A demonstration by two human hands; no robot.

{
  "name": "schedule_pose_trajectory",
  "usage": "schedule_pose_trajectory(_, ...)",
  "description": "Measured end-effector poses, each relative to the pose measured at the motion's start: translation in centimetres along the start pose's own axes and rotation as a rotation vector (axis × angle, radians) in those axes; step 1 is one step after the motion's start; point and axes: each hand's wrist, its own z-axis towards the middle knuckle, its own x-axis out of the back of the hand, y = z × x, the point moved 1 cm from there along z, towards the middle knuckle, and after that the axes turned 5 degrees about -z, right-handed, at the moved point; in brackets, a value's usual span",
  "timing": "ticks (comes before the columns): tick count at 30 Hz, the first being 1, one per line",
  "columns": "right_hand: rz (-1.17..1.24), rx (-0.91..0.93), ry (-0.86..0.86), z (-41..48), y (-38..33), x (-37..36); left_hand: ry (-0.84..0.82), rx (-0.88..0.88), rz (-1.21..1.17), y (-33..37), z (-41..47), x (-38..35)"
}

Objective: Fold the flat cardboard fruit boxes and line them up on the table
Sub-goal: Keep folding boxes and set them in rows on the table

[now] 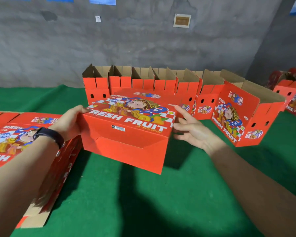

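Cardboard fruit box [126,142], folded, is mid-table on the green cloth [143,202] with its printed face up — the left hand [69,123] grips its left end. The right hand [193,132] is spread open just beside its right end; folded boxes [143,82] line up behind, flat boxes [24,139] stacked at left.

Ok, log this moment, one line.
left hand grips folded fruit box | right hand open beside its right end | row of folded boxes behind | flat box stack left
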Motion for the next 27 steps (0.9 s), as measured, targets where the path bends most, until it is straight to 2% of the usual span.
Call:
schedule_pose_trajectory(3, -0.263, 0.048, 0.010, -0.2, -0.2, -0.6, 0.003, 0.051, 0.062, -0.6, -0.1, 0.1)
schedule_pose_trajectory(6, -0.419, 0.150, 0.073, -0.2, 0.3, -1.5, 0.093, 0.032, 0.155, -1.3, 0.1, -0.1)
schedule_pose_trajectory(9, -0.652, 0.216, 0.146, -0.5, 1.2, -2.5, 0.172, -0.041, 0.517, -2.3, 0.6, -0.7)
schedule_pose_trajectory(11, -0.820, 0.262, 0.208, -0.3, 2.7, -3.2, 0.098, -0.025, 0.568, -3.2, 0.5, -2.2)
schedule_pose_trajectory(14, -1.091, 0.329, 0.291, 0.2, 5.7, -4.7, -0.099, -0.006, 0.533, -4.4, -0.1, -5.3)
schedule_pose_trajectory(17, -1.321, 0.300, 0.335, 0.3, 9.1, -5.7, -0.270, 0.022, 0.454, -5.3, -0.9, -8.4)
schedule_pose_trajectory(22, -1.472, 0.225, 0.134, -1.5, 14.2, -7.7, -0.367, 0.102, 0.263, -6.3, -2.4, -12.4)
schedule_pose_trajectory(25, -1.482, 0.127, 0.030, -2.2, 16.2, -9.1, -0.297, 0.097, 0.280, -6.4, -3.0, -13.2)
schedule_pose_trajectory(27, -1.481, 0.104, 0.013, -2.5, 16.8, -9.3, -0.215, 0.032, 0.309, -6.4, -2.8, -13.1)
